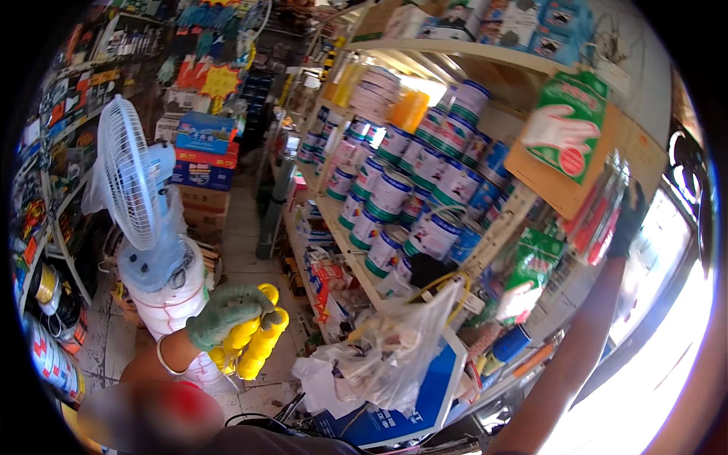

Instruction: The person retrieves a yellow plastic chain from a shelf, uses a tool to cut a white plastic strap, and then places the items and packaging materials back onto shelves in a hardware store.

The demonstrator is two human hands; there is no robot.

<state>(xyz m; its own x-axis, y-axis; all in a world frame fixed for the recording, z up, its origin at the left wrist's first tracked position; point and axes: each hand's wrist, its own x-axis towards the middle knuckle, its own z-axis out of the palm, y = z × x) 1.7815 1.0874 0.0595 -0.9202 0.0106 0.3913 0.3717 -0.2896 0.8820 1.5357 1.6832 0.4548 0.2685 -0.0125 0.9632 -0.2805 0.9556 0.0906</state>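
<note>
My left hand (233, 313), in a grey-green knit glove with a bracelet at the wrist, is closed around a bunch of yellow ridged plastic cylinders (259, 347). It hangs over the floor beside a white wrapped roll. On the far right my right hand (627, 222), in a dark glove, is raised with the arm stretched out. It is beside red and clear hanging packets (597, 222), below a green glove packet (569, 125) on brown card. Shadow hides its fingers, so whether it grips a packet cannot be told.
A pale blue fan (133, 176) stands on the white wrapped roll (165, 301). Metal shelving (364, 276) bears stacked paint cans (389, 196). A clear plastic bag (392, 352) hangs before a blue sign board (398, 418). Boxes (205, 133) stand along the tiled aisle (242, 227).
</note>
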